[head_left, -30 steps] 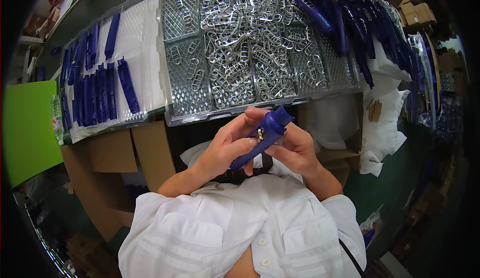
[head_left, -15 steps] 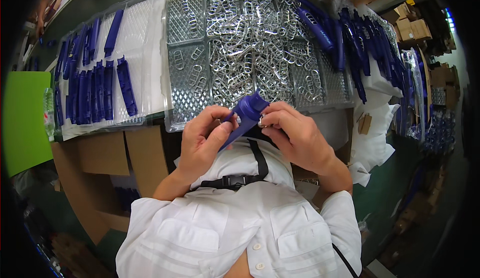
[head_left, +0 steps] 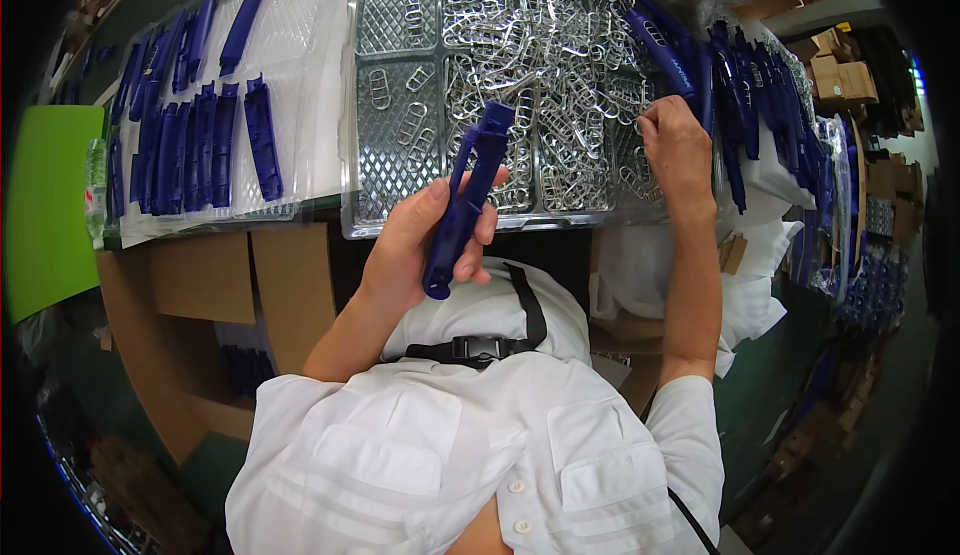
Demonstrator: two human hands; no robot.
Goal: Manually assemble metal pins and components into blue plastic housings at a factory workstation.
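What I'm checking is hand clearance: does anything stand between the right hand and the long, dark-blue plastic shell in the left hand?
Nothing visible stands between the right hand and the shell held in the left hand; the clear plastic tray of small silvery metal clips shows behind that gap.

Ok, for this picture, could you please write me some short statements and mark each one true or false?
1. The left grip holds a blue part. True.
2. The right grip touches that same part. False: the right grip is apart from it, at the right side of the tray.
3. Many metal clips lie in the tray. True.
4. The green board stands at the right of the picture. False: the green board is at the left.
5. The belt buckle is white. False: the buckle is black.
6. The shirt is white. True.
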